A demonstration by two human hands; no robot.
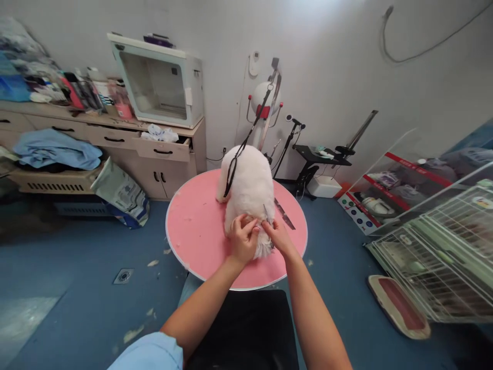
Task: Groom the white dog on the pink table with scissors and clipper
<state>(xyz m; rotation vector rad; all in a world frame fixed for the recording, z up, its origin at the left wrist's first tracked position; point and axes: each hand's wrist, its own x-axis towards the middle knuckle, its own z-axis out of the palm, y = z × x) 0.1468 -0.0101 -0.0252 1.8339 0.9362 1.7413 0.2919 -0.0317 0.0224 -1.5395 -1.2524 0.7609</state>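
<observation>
A fluffy white dog point(250, 177) stands on the round pink grooming table point(192, 241), its rear toward me. My left hand point(243, 240) is at its hindquarters, thumb and fingers pinched together on the fur. Close beside it, my right hand point(278, 237) is closed on scissors point(267, 211), whose thin blade points up and away along the dog's side. Between the hands, the fingertips nearly meet, and just what they pinch is partly hidden. A dark comb point(285, 214) lies on the table right of the dog. A black lead loop point(232, 172) hangs around the dog's front.
Behind the table stand a grooming arm point(274, 82) and a black stand point(287, 144). To the left is a wooden cabinet point(150, 164) with an open drawer point(164, 148). Wire cages point(427, 267) and a tray point(400, 308) are at right. Fur clumps point(133, 334) lie on the floor.
</observation>
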